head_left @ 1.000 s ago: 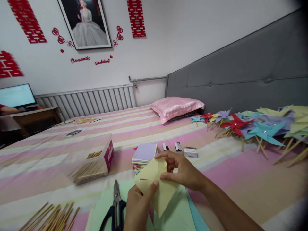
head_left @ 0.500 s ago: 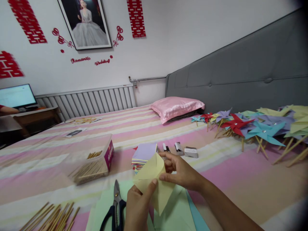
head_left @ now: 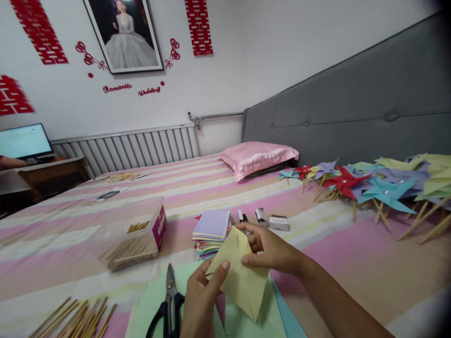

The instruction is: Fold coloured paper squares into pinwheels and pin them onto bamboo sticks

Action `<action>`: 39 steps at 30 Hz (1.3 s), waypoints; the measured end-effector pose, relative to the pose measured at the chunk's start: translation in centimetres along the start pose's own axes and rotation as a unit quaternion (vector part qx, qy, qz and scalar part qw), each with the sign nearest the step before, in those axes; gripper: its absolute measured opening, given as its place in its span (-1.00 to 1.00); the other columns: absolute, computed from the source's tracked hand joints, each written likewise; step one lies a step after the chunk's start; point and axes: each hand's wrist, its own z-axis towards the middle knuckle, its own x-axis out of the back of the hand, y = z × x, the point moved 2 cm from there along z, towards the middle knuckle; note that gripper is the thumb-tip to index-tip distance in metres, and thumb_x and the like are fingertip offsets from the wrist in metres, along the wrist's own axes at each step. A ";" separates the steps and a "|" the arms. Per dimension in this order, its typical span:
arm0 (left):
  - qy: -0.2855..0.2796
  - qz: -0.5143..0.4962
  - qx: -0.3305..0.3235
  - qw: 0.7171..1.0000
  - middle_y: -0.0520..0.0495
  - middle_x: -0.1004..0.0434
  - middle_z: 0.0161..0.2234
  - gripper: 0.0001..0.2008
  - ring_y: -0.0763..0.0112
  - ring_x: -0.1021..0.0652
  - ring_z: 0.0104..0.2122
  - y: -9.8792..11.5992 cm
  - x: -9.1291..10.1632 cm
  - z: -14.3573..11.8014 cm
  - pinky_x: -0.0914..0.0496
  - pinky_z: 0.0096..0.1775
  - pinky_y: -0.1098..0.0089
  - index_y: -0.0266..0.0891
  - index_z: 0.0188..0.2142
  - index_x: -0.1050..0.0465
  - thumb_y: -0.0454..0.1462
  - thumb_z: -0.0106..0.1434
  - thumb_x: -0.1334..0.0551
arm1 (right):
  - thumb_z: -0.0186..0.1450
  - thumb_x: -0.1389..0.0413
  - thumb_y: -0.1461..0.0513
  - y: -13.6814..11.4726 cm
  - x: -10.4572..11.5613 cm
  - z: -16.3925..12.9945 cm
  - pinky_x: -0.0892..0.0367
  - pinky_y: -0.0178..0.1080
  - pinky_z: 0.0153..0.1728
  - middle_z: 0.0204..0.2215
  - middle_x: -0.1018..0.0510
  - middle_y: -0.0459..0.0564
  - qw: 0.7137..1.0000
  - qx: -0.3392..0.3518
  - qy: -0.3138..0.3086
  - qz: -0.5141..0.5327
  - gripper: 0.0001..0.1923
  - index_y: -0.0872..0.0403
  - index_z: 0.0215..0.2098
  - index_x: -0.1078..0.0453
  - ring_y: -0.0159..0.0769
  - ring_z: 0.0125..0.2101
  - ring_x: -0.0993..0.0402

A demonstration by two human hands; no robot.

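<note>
A square of pale yellow paper is held between my two hands above the green sheets. My left hand pinches its left side, thumb on top. On the upper right, my right hand grips the paper, and the top part there curls over. Black-handled scissors lie on the green sheets just left of my left hand. Behind the paper stands a stack of coloured paper squares, lavender on top.
Several thin sticks lie at the front left. A clear plastic box holds more sticks. Small boxes sit beyond my right hand. Finished paper pinwheels crowd the right side, near a pink pillow. Someone's arm shows at a desk.
The yellow paper has turned and tipped, its lower corner swinging right. My left thumb now presses on its left part, and my right hand has shifted slightly right with it.
</note>
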 end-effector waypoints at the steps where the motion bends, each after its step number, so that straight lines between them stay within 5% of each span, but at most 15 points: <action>1: 0.003 0.010 0.005 1.000 -0.14 -0.61 -0.46 -0.54 0.27 -0.55 -0.48 -0.1 0.1 0.1 -0.36 -0.48 0.43 -0.36 -0.20 -0.48 -0.12 -0.08 -0.32 | 0.03 -0.21 0.30 0.0 0.0 0.0 -0.32 -0.30 -0.35 -0.32 -0.54 0.01 1.000 -0.005 -0.005 -0.007 -0.34 0.10 0.05 -0.09 -0.28 -0.32 -0.48; 11: 0.001 0.099 0.027 0.995 -0.13 -0.56 -0.64 -0.70 0.41 -0.46 -0.65 -1.6 0.9 1.3 -0.27 -0.60 0.50 -0.42 -0.51 -0.55 -0.20 -0.23 -0.40 | 0.02 -0.17 0.36 0.2 -0.3 -0.1 -0.26 -0.40 -0.44 -0.31 -0.53 -0.03 0.996 0.010 -0.035 -0.082 -0.42 0.07 0.01 -0.17 -0.38 -0.40 -0.43; 30: 0.036 0.137 0.017 0.990 -0.15 -0.54 -0.67 -0.74 0.36 -0.47 -0.66 -2.0 0.9 1.6 -0.26 -0.61 0.48 -0.45 -0.53 -0.52 -0.26 -0.23 -0.35 | 0.02 -0.20 0.35 -0.1 -0.5 0.0 -0.14 -0.43 -0.51 -0.46 -0.44 -0.13 0.994 0.012 -0.024 -0.110 -0.46 0.09 -0.03 -0.21 -0.50 -0.52 -0.27; 39: 0.054 0.132 0.026 0.989 -0.08 -0.50 -0.73 -0.85 0.46 -0.42 -0.73 -1.5 0.2 1.1 -0.24 -0.66 0.52 -0.41 -0.61 -0.48 -0.32 -0.22 -0.31 | 0.05 -0.20 0.30 -0.3 -0.1 0.3 -0.14 -0.45 -0.55 -0.60 -0.34 -0.22 0.995 0.018 0.046 -0.088 -0.61 0.13 -0.14 -0.29 -0.54 -0.59 -0.24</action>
